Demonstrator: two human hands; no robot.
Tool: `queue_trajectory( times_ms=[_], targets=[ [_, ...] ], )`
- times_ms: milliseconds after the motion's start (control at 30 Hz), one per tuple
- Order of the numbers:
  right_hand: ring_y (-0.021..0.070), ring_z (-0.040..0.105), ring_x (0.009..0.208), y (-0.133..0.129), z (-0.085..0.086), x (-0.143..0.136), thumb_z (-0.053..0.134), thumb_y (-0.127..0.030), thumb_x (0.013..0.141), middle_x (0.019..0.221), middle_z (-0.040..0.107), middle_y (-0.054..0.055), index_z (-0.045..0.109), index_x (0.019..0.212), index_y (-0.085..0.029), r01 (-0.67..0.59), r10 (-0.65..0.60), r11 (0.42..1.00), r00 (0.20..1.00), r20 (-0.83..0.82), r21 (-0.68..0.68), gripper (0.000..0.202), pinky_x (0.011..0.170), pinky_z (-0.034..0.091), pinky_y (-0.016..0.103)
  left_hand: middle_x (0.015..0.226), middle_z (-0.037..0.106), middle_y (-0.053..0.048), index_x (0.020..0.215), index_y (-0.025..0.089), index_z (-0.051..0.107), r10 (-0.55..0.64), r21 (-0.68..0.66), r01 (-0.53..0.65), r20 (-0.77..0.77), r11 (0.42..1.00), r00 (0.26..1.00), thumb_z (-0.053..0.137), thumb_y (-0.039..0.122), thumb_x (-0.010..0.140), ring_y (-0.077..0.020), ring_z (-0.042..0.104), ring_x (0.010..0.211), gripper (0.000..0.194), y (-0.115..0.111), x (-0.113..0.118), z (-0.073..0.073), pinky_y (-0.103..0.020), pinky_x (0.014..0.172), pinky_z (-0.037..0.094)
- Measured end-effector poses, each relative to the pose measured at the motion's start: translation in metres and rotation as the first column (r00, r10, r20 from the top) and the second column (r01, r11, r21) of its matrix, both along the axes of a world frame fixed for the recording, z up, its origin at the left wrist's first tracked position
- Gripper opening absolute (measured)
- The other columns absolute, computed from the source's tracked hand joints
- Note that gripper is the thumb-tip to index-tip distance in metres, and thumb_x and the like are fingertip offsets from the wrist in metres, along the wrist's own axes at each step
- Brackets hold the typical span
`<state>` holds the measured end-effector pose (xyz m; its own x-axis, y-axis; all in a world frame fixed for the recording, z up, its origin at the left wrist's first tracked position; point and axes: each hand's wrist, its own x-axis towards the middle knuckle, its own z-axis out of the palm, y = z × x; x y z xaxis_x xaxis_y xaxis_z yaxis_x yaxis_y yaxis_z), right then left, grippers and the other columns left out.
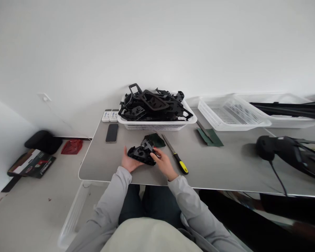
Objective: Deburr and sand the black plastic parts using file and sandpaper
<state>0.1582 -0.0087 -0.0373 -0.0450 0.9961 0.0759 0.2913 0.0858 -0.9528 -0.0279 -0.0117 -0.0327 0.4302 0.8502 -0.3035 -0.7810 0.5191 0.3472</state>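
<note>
A black moulded plastic part point(140, 153) with a toothed, uneven edge is held above the front of the table. My left hand point(129, 162) grips its left end and supports it from below. At the right end, the fingers of my right hand point(162, 163) close on the same part; whether they also pinch something small is hidden. Just behind the part lies a crumpled dark green sheet point(157, 140), perhaps sandpaper. Beside my right hand, a file point(177, 156) with a black and yellow handle rests on the table.
A white basket point(157, 125) heaped with black plastic parts point(154, 101) stands behind my hands. Left of it are a phone point(112, 133) and two small white boxes point(110, 116). Rightward lie a green sheet point(215, 138), white trays point(234, 112) and a black corded device point(278, 147).
</note>
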Motion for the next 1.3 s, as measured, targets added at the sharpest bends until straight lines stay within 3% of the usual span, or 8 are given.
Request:
queue_trajectory(
  times_ms=[67, 200, 333, 467, 633, 867, 1000, 1300],
  targets=[
    [0.0253, 0.064, 0.100, -0.002, 0.006, 0.003, 0.058, -0.045, 0.079, 0.107, 0.069, 0.011, 0.063, 0.111, -0.018, -0.029, 0.028, 0.999, 0.997, 0.068, 0.021, 0.042, 0.082, 0.052, 0.038, 0.101, 0.069, -0.016, 0.103, 0.013, 0.062, -0.030, -0.031, 0.027, -0.089, 0.999, 0.996, 0.049, 0.056, 0.079, -0.0325, 0.059, 0.108, 0.051, -0.001, 0.001, -0.003, -0.049, 0.094, 0.041],
    [0.0250, 0.064, 0.098, -0.004, 0.019, 0.007, 0.057, -0.042, 0.081, 0.109, 0.069, 0.010, 0.062, 0.115, -0.020, -0.051, 0.034, 0.995, 0.981, 0.191, 0.083, 0.041, 0.083, 0.051, 0.039, 0.082, 0.072, -0.010, 0.093, 0.011, 0.064, -0.097, -0.005, 0.098, -0.212, 0.995, 0.972, 0.057, 0.020, 0.076, -0.0266, 0.068, 0.085, 0.021, -0.003, 0.003, -0.009, -0.039, 0.084, 0.049],
    [0.0256, 0.064, 0.098, -0.004, 0.029, 0.006, 0.054, -0.044, 0.083, 0.111, 0.067, 0.012, 0.060, 0.117, -0.018, -0.026, -0.016, 0.985, 0.971, 0.237, 0.170, 0.043, 0.085, 0.050, 0.040, 0.086, 0.072, -0.009, 0.097, 0.012, 0.064, -0.098, 0.111, 0.127, -0.235, 0.986, 0.967, 0.065, 0.001, 0.058, -0.0228, 0.068, 0.075, 0.041, -0.003, 0.006, -0.010, -0.036, 0.079, 0.052],
    [0.0268, 0.062, 0.102, -0.009, 0.030, 0.007, 0.049, -0.047, 0.085, 0.112, 0.067, 0.013, 0.061, 0.116, -0.017, 0.076, -0.147, 0.957, 0.959, 0.242, 0.280, 0.044, 0.087, 0.049, 0.041, 0.085, 0.071, -0.005, 0.111, 0.017, 0.060, 0.071, 0.117, -0.046, -0.219, 0.992, 0.973, 0.066, 0.000, 0.063, -0.0173, 0.068, 0.076, 0.051, 0.001, 0.005, -0.013, -0.032, 0.080, 0.051],
    [0.0255, 0.067, 0.079, -0.022, 0.022, 0.015, 0.048, -0.044, 0.086, 0.102, 0.071, 0.011, 0.061, 0.117, -0.019, 0.051, -0.131, 0.976, 0.916, 0.379, 0.213, 0.042, 0.073, 0.053, 0.038, 0.089, 0.071, -0.001, 0.121, 0.025, 0.055, 0.229, 0.095, -0.213, -0.227, 0.972, 0.946, 0.061, -0.002, 0.068, -0.0122, 0.066, 0.073, 0.059, 0.004, 0.006, -0.013, -0.024, 0.073, 0.051],
    [0.0269, 0.068, 0.083, -0.019, 0.012, 0.019, 0.046, -0.044, 0.088, 0.096, 0.072, 0.010, 0.060, 0.119, -0.020, 0.048, -0.145, 0.975, 0.875, 0.462, 0.215, 0.042, 0.070, 0.052, 0.035, 0.089, 0.071, 0.000, 0.121, 0.027, 0.055, 0.223, 0.089, -0.207, -0.241, 0.974, 0.945, 0.058, -0.006, 0.068, -0.0120, 0.065, 0.072, 0.062, 0.003, 0.007, -0.010, -0.024, 0.070, 0.051],
    [0.0252, 0.069, 0.074, -0.017, 0.009, 0.019, 0.044, -0.047, 0.088, 0.091, 0.073, 0.009, 0.061, 0.119, -0.021, 0.017, -0.117, 0.979, 0.866, 0.486, 0.204, 0.044, 0.064, 0.052, 0.033, 0.082, 0.070, 0.001, 0.121, 0.027, 0.055, 0.218, 0.110, -0.198, -0.222, 0.974, 0.950, 0.059, -0.008, 0.064, -0.0127, 0.066, 0.071, 0.067, 0.002, 0.008, -0.010, -0.023, 0.067, 0.051],
    [0.0244, 0.068, 0.069, -0.022, 0.024, 0.022, 0.041, -0.046, 0.090, 0.088, 0.073, 0.009, 0.059, 0.122, -0.020, 0.027, -0.154, 0.975, 0.796, 0.586, 0.220, 0.045, 0.059, 0.050, 0.031, 0.087, 0.070, 0.001, 0.121, 0.027, 0.054, 0.164, 0.119, -0.138, -0.248, 0.983, 0.955, 0.061, -0.006, 0.066, -0.0111, 0.066, 0.071, 0.065, 0.004, 0.008, -0.013, -0.021, 0.069, 0.052]
  ],
)
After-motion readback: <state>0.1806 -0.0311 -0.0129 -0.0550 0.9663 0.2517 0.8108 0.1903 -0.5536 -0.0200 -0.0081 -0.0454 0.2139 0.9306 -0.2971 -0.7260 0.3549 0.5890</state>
